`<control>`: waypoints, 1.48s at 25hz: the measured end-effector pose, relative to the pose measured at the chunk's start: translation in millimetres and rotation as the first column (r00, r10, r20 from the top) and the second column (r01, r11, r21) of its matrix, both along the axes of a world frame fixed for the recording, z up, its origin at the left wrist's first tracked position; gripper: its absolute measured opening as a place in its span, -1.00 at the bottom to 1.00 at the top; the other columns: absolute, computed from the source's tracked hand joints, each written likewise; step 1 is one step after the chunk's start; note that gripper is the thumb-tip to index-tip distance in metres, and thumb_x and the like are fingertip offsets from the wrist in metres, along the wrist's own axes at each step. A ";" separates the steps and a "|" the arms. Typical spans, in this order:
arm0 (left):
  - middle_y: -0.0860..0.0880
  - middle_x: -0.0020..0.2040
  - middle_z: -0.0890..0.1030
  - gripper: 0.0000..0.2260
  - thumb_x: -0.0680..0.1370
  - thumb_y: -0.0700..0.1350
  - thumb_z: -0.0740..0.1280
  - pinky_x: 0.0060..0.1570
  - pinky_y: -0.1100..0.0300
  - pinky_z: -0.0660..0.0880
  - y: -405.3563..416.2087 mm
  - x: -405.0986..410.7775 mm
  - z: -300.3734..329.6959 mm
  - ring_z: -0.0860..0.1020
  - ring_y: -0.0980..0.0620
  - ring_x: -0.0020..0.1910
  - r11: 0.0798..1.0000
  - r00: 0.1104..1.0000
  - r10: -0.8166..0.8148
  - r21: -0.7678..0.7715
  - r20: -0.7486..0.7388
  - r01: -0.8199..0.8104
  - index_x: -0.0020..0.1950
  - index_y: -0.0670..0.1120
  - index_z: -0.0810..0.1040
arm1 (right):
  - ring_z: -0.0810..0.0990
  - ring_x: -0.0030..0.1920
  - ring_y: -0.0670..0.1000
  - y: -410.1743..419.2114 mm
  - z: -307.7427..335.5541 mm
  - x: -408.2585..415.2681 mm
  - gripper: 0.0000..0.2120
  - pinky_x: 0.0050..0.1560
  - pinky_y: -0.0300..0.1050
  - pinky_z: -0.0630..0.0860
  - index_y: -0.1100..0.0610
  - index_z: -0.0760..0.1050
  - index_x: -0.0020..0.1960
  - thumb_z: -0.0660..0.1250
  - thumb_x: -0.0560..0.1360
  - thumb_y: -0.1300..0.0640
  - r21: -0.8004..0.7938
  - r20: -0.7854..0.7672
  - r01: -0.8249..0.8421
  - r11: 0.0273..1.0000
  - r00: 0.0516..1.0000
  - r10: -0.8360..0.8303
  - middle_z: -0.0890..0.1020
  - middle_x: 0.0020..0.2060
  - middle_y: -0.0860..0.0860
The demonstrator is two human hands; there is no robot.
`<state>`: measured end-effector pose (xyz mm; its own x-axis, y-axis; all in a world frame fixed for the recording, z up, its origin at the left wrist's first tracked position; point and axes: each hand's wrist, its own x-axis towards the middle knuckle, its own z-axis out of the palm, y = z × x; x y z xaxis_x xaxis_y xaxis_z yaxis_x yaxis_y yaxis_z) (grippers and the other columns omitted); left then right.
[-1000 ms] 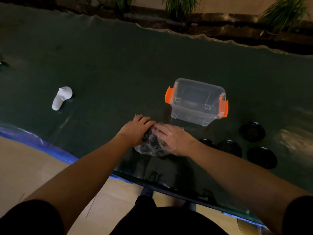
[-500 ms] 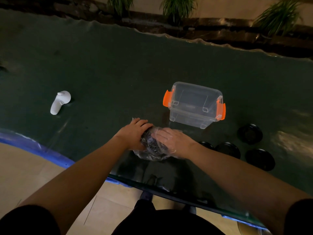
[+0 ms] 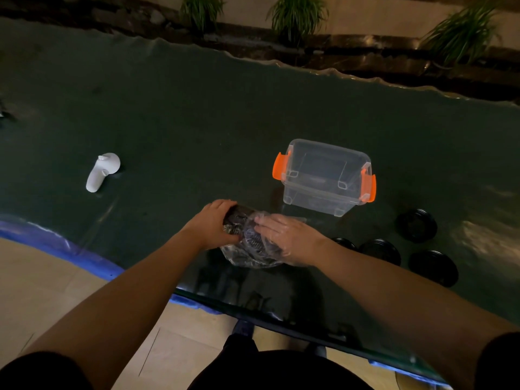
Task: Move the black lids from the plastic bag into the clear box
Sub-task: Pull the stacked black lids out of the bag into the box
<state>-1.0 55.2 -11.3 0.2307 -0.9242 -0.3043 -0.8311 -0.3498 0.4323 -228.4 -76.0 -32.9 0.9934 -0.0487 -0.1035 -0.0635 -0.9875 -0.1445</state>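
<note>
A clear plastic bag with a stack of black lids inside lies near the table's front edge. My left hand grips the stack's left end, where a dark lid edge shows beyond the film. My right hand presses on the bag's right side, and plastic film lies over its fingers and back. The clear box with orange latches stands open and empty just behind my right hand. Several loose black lids lie on the table to the right.
A white controller lies at the left on the dark green table cover. The table's front edge with blue trim runs below my arms. Plants stand beyond the far edge.
My left hand has curled further around the left end of the lid stack, and the stack now shows more beyond the bag. My right hand has stayed on the bag.
</note>
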 end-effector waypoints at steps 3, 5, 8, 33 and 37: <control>-0.10 0.49 0.35 -0.02 0.29 0.13 0.58 0.40 -0.09 0.40 3.8 -3.7 -0.4 0.38 -0.12 0.42 0.995 0.994 0.094 -0.039 -0.059 -0.097 0.58 -0.03 0.17 | 0.30 0.51 0.14 0.9 0.9 2.8 -0.29 0.53 -0.05 0.06 0.24 0.29 0.54 0.43 0.45 0.13 0.004 -0.001 0.011 1.000 1.000 -0.011 0.36 0.52 0.17; -0.12 0.48 0.36 0.03 0.26 0.16 0.59 0.40 -0.11 0.40 6.7 -5.8 -2.2 0.39 -0.13 0.42 0.982 0.980 0.175 -0.048 -0.094 -0.180 0.59 -0.03 0.12 | 0.33 0.49 0.16 0.4 1.3 3.0 -0.29 0.53 -0.02 0.13 0.24 0.31 0.53 0.45 0.44 0.17 0.016 -0.008 0.012 1.000 1.000 -0.012 0.38 0.50 0.18; -0.16 0.44 0.44 0.05 0.26 0.23 0.56 0.38 -0.11 0.43 10.9 -9.2 -7.9 0.44 -0.15 0.39 0.969 0.960 0.241 -0.017 -0.142 -0.245 0.59 -0.03 0.10 | 0.30 0.50 0.13 2.2 -1.3 -2.3 -0.23 0.54 -0.01 0.13 0.19 0.23 0.57 0.47 0.46 0.07 -0.001 -0.010 0.030 1.000 0.999 -0.030 0.37 0.52 0.14; -0.15 0.30 0.43 -0.22 0.34 0.03 0.55 0.20 -0.20 0.51 -11.0 -36.0 -8.9 0.46 -0.23 0.28 0.937 0.938 0.345 -0.044 -0.016 -0.345 0.44 -0.05 0.22 | 0.33 0.43 0.13 -4.2 37.2 -37.4 -0.22 0.45 0.10 0.35 0.13 0.25 0.50 0.52 0.40 -0.03 0.114 -0.133 0.073 0.991 0.989 -0.058 0.40 0.41 0.13; -0.15 0.30 0.43 -0.24 0.36 0.02 0.53 0.20 -0.19 0.52 -10.6 -34.6 -10.2 0.46 -0.22 0.28 0.939 0.940 0.340 -0.053 -0.010 -0.340 0.44 -0.04 0.22 | 0.34 0.42 0.12 1.0 68.4 -56.6 -0.22 0.39 0.09 0.42 0.13 0.23 0.49 0.50 0.40 -0.01 0.122 -0.137 0.053 0.991 0.990 -0.036 0.39 0.39 0.13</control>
<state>-35.6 44.7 -21.4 0.5337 -0.8058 -0.2568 -0.6665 -0.5876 0.4588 -285.0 -75.0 35.5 0.9672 -0.0710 -0.2438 -0.1343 -0.9579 -0.2536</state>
